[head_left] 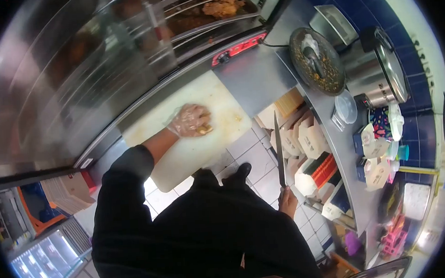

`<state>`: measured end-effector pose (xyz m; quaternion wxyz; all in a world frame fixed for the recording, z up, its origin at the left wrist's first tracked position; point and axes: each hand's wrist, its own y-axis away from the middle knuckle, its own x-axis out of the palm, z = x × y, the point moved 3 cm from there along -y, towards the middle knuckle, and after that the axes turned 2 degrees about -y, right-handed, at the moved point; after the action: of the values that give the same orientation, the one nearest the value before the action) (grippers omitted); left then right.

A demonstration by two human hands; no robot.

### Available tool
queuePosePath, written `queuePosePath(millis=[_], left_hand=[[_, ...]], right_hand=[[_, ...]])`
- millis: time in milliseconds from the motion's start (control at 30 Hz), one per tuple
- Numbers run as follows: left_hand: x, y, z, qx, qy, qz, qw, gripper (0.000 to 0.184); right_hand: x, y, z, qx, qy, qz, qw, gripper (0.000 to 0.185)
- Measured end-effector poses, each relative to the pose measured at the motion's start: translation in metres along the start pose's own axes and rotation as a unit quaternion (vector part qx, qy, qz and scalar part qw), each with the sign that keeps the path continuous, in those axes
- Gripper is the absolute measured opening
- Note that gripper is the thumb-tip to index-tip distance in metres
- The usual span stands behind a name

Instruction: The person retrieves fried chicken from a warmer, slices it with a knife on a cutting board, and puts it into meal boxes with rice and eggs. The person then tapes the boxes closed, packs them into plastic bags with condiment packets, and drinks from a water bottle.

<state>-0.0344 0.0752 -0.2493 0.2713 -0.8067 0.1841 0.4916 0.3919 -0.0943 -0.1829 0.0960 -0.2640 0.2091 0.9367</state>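
My left hand (192, 121), in a clear plastic glove, rests on a white cutting board (177, 154). Its fingers are curled over small yellowish-brown food pieces (204, 130), mostly hidden beneath them. A few small crumbs lie on the board to the right of this hand. My right hand (287, 202) is closed round the handle of a long knife (279, 151), away from the board. The blade points up toward the stacked cartons, above the tiled floor.
A heated display case (215, 24) with fried food borders the board's far side. On the right counter (343, 157) stand a bowl of brown bits (328, 79), a steel cooker (376, 73) and a plastic tub (345, 107). Cartons (311, 136) fill the shelf below.
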Motion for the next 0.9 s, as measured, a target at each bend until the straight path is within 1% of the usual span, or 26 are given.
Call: queuePosePath(millis=[33, 67, 133, 167, 200, 233, 300, 333, 367, 400, 433, 467, 500, 533, 567, 600, 633, 667, 700, 767, 800, 833, 867, 900], left_hand=[[0.0, 0.002, 0.002, -0.038, -0.011, 0.013, 0.999, 0.032], [-0.001, 0.003, 0.001, -0.03, -0.011, 0.02, 0.999, 0.032], [-0.022, -0.002, -0.004, -0.035, -0.049, -0.179, 0.982, 0.024], [-0.026, -0.005, -0.006, -0.075, -0.085, -0.191, 0.975, 0.021], [-0.019, -0.008, 0.001, -0.063, -0.084, -0.183, 0.978, 0.021], [-0.007, -0.002, 0.023, -0.181, -0.041, -0.223, 0.957, 0.018], [0.025, 0.012, 0.087, -0.294, -0.047, -0.282, 0.912, 0.014], [0.036, -0.01, 0.089, -0.279, -0.058, -0.291, 0.913, 0.013], [0.047, -0.033, 0.092, -0.264, -0.069, -0.301, 0.914, 0.012], [0.034, -0.062, 0.066, -0.29, 0.071, -0.348, 0.889, 0.014], [0.011, -0.088, 0.034, -0.314, 0.208, -0.381, 0.844, 0.016], [-0.009, -0.108, 0.005, -0.338, 0.337, -0.402, 0.781, 0.019], [-0.01, -0.13, -0.014, -0.361, 0.455, -0.412, 0.702, 0.023], [-0.001, -0.159, -0.027, -0.35, 0.458, -0.405, 0.709, 0.023], [0.015, -0.19, -0.039, -0.309, 0.632, -0.375, 0.603, 0.025], [0.018, -0.227, -0.076, -0.254, 0.748, -0.309, 0.529, 0.022], [0.021, -0.262, -0.113, -0.219, 0.84, -0.229, 0.441, 0.02], [0.027, -0.298, -0.16, -0.222, 0.681, -0.268, 0.644, 0.017], [0.037, -0.336, -0.204, -0.211, 0.476, -0.293, 0.802, 0.016], [0.075, -0.418, -0.263, -0.15, 0.506, -0.186, 0.829, 0.015], [0.093, -0.461, -0.301, 0.005, 0.335, -0.283, 0.899, 0.014], [0.108, -0.499, -0.339, 0.012, 0.326, -0.238, 0.915, 0.013], [0.12, -0.533, -0.376, 0.083, 0.279, -0.218, 0.932, 0.013], [0.135, -0.565, -0.41, 0.153, 0.231, -0.197, 0.94, 0.014]], right_hand=[[-0.005, 0.002, -0.005, -0.018, 0.03, -0.017, 0.999, 0.052], [-0.011, 0.006, -0.01, -0.011, 0.024, -0.023, 0.999, 0.052], [-0.024, 0.013, -0.013, -0.001, 0.094, -0.049, 0.994, 0.051], [-0.029, 0.016, -0.018, 0.0, 0.094, -0.055, 0.994, 0.052], [-0.033, 0.017, -0.021, 0.011, 0.085, -0.061, 0.994, 0.052], [-0.037, 0.02, -0.023, 0.029, 0.078, -0.064, 0.994, 0.052], [-0.047, 0.021, -0.043, 0.059, 0.037, -0.072, 0.995, 0.054], [-0.054, 0.023, -0.045, 0.075, 0.029, -0.1, 0.992, 0.054], [-0.059, 0.021, -0.044, 0.075, 0.033, -0.099, 0.992, 0.054], [-0.068, 0.017, -0.044, 0.069, 0.036, -0.098, 0.992, 0.054], [-0.077, 0.011, -0.054, 0.071, 0.024, -0.104, 0.992, 0.054], [-0.086, 0.005, -0.066, 0.07, 0.012, -0.104, 0.992, 0.054], [-0.097, -0.004, -0.076, 0.077, 0.008, -0.103, 0.992, 0.053], [-0.112, -0.013, -0.075, 0.079, -0.002, -0.115, 0.99, 0.053], [-0.129, -0.022, -0.074, 0.08, -0.03, -0.107, 0.991, 0.053], [-0.147, -0.031, -0.072, 0.078, -0.056, -0.098, 0.991, 0.053], [-0.166, -0.042, -0.075, 0.061, -0.069, -0.11, 0.99, 0.052], [-0.186, -0.054, -0.081, 0.056, -0.074, -0.114, 0.989, 0.052], [-0.207, -0.065, -0.088, 0.037, -0.084, -0.126, 0.988, 0.051], [-0.251, -0.088, -0.105, -0.001, -0.113, -0.146, 0.983, 0.048], [-0.272, -0.096, -0.112, -0.001, -0.12, -0.149, 0.982, 0.048], [-0.295, -0.1, -0.118, 0.01, -0.125, -0.162, 0.979, 0.047], [-0.317, -0.103, -0.123, 0.022, -0.13, -0.177, 0.975, 0.046], [-0.337, -0.105, -0.129, 0.009, -0.15, -0.193, 0.97, 0.045]])
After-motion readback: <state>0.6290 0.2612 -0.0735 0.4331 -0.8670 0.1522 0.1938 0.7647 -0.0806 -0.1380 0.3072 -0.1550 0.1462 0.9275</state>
